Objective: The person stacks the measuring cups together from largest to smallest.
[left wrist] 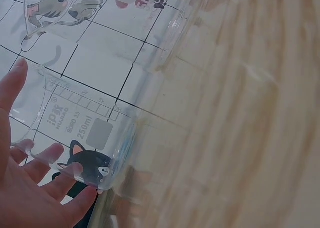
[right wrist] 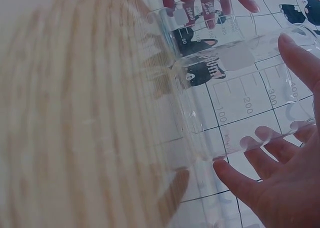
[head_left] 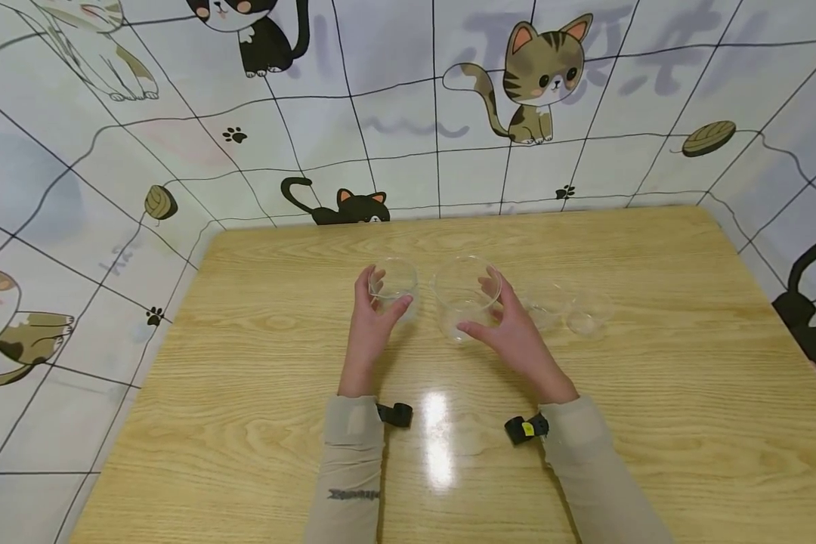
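Smaller beaker (head_left: 396,285) is gripped by left hand (head_left: 372,325), fingers curled, and larger beaker (head_left: 464,295) likewise by right hand (head_left: 517,344); both are best kept upright and apart, base contact unclear.

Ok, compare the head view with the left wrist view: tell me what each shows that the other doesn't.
Only head: both beige sleeves and two low clear vessels beside the right fingers.
Only left wrist: readable "250ml" print on the smaller beaker.
Both: that beaker, the left fingers around it, the larger beaker, wooden tabletop and cat-patterned wall.
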The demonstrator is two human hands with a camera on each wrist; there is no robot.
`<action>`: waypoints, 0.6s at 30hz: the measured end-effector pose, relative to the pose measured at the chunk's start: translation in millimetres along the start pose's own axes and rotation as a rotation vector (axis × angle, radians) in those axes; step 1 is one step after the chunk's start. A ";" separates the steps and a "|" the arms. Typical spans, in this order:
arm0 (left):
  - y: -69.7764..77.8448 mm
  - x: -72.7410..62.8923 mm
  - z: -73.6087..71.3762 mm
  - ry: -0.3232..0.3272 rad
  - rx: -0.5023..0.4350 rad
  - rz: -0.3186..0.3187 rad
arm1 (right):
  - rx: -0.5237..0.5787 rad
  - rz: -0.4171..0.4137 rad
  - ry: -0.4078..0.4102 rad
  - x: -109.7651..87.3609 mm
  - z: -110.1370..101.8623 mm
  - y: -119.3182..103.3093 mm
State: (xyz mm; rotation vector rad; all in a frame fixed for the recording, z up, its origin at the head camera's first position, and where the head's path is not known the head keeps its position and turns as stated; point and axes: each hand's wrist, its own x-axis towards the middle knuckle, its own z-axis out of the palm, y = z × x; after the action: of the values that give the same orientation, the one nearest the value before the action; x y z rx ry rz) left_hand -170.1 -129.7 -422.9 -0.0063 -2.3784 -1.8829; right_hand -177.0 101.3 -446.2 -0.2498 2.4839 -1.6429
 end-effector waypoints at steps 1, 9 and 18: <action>0.0 0.2 0.3 0.003 0.001 0.003 | -0.001 0.000 0.001 -0.1 0.0 -0.1; 3.3 -0.3 1.2 0.019 0.023 0.028 | -0.002 -0.002 0.001 -1.4 -0.9 -1.8; -4.7 4.1 -1.7 0.016 0.026 -0.010 | 0.013 -0.043 -0.035 -1.9 -1.1 -1.7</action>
State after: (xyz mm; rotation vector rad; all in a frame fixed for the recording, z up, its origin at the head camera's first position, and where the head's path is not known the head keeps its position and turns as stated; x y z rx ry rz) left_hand -174.4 -132.7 -426.7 0.0223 -2.3966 -1.8495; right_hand -175.3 102.1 -444.1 -0.3293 2.4586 -1.6555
